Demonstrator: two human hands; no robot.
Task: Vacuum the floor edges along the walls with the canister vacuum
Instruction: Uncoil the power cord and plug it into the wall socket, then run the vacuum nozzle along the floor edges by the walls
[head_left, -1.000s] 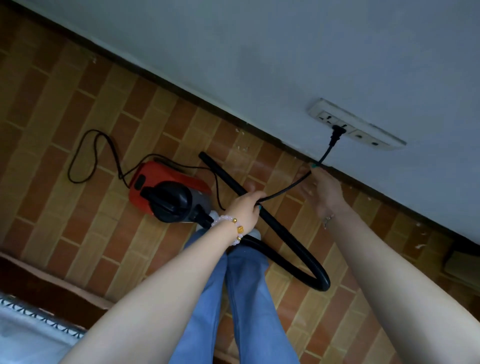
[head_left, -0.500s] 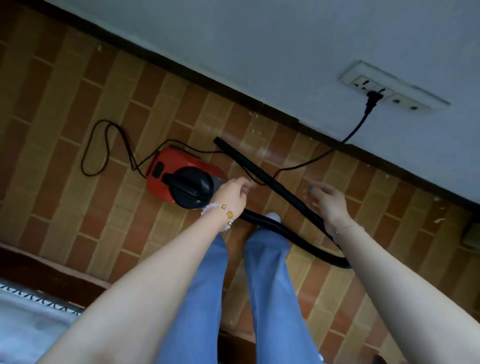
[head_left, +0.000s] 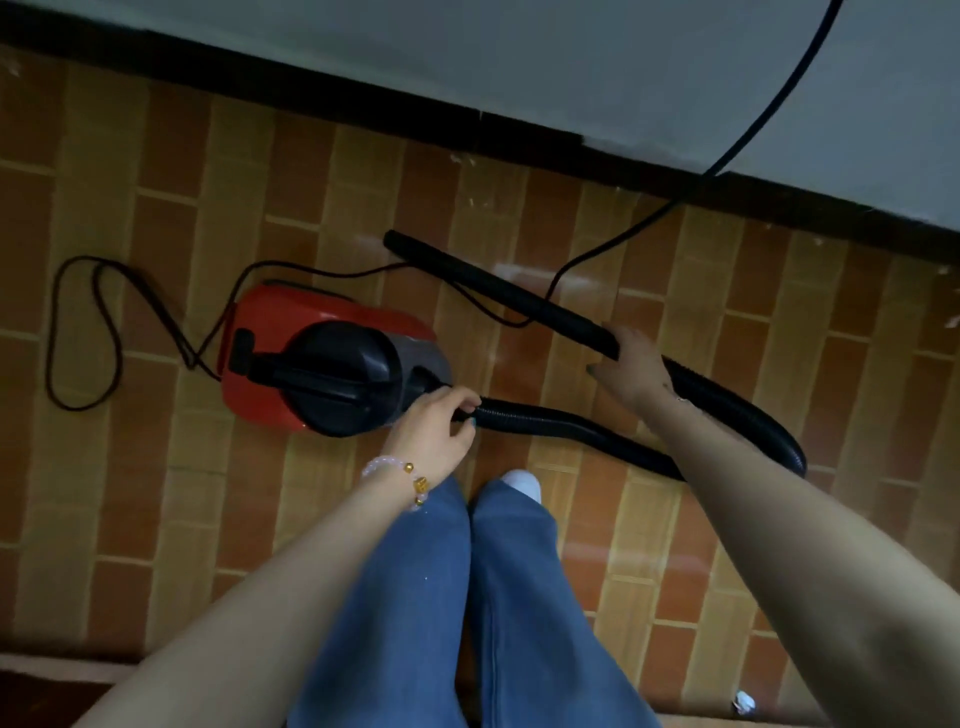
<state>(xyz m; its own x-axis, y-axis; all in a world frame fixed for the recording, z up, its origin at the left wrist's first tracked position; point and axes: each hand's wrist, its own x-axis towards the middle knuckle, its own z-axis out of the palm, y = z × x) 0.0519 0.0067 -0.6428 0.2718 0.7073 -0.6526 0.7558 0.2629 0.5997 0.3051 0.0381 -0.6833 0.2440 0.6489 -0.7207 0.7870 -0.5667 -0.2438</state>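
The left hand (head_left: 436, 431) curls round the ribbed black hose (head_left: 545, 418), the right hand (head_left: 634, 374) grips the rigid black tube (head_left: 493, 283); lifting could snag the thin black power cord (head_left: 613, 249) looped against it

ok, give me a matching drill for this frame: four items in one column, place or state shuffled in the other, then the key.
Column one:
1. canister vacuum
2. power cord
3. left hand
4. right hand

Column two:
A. grips the rigid tube at its hose end
B. red, lying on the tiled floor
C. crosses the baseboard and climbs the wall
D. holds the hose right beside the canister

Pairs: 1-B, 2-C, 3-D, 4-A.
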